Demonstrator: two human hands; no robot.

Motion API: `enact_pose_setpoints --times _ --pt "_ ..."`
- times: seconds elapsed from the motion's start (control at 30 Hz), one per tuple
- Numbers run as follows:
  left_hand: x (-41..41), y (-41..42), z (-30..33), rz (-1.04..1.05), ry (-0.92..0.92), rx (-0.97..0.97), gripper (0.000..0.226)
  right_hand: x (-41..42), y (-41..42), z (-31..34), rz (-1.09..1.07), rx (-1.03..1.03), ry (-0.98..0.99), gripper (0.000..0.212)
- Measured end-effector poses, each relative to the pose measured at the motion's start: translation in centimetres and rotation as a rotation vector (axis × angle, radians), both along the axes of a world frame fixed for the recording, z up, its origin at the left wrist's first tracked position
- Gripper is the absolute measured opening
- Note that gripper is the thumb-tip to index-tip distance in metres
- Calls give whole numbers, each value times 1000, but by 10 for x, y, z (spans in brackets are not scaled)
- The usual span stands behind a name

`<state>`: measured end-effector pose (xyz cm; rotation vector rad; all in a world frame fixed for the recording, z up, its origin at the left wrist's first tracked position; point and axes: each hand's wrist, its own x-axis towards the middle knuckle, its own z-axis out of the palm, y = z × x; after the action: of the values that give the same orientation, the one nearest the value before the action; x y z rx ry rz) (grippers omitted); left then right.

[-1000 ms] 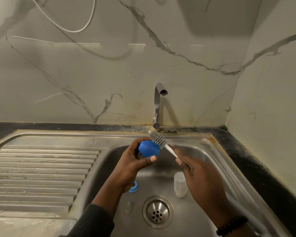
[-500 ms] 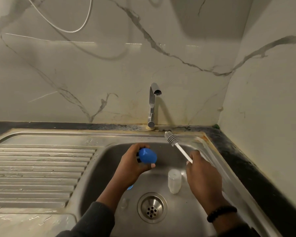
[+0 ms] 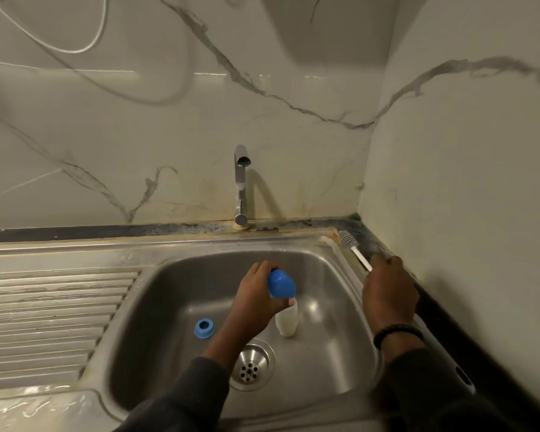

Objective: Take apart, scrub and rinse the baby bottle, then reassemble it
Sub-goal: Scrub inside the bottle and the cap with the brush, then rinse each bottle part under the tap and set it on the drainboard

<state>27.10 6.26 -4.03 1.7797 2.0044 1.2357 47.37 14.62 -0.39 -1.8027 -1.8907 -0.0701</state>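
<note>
Two hands over the sink [image 3: 331, 269], each busy with its own piece. Left hand [image 3: 256, 297] out over the basin, fingers curled round the blue cap [image 3: 281, 284], thumb under it, probably so drips fall into the bowl. Right hand [image 3: 387, 291] at the sink's right rim, fingers closed on the white handle of the bottle brush [image 3: 354, 249], bristle head resting at the back right corner by the black counter edge [image 3: 449, 322], seemingly to park it out of the way. Clear bottle body [image 3: 287, 322] upright on the basin floor, just beside the drain [image 3: 251, 364] and partly behind the left thumb. Blue collar ring [image 3: 204, 328] flat on the basin floor to the left, apart from the bottle. Tap [image 3: 241, 185] dry, no stream visible. Bottle plainly in pieces; rinsing and reassembly judged not yet done.
</note>
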Motion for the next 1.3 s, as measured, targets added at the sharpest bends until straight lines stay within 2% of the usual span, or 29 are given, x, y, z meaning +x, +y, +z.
enact_pose_setpoints --times 0.33,0.6,0.87,1.1,1.3 --pt "-4 10 -10 6 1 -42 58 7 27 -14 -63 32 -54 23" --pt "5 12 -4 14 -40 -9 59 -1 20 -7 13 125 -81 28" --pt "-1 7 -5 46 -28 -31 60 12 30 -19 -77 45 -119 20" --pt "-14 0 -9 101 -58 -37 63 14 32 -23 -117 90 -181 23" --pt "-35 -11 -10 190 -186 2 56 12 25 -17 -90 145 -145 24"
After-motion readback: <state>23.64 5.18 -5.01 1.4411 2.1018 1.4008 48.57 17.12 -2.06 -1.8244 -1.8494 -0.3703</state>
